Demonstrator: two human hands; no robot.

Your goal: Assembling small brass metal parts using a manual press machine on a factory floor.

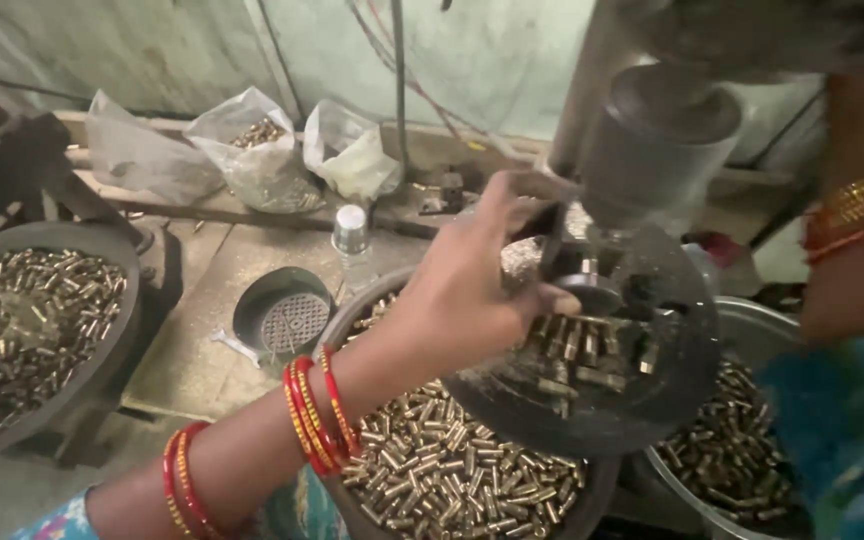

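Left hand point(472, 290) is reaching to the press point(652, 150), fingers pinching a brass piece point(524, 258) over the round plate point(592, 400). Right hand is hiding behind the press; grip unclear. Brass-filled bowl point(452, 480) is sitting below.

The left arm reaches up and rightward from the lower left, forearm bare, red and gold bangles at the wrist. The left hand point(462, 290) is raised, back toward the camera, its fingers point(527, 190) curled forward. The right forearm point(852, 270) hangs at the right edge, bangles high on it; the hand itself is out of view.
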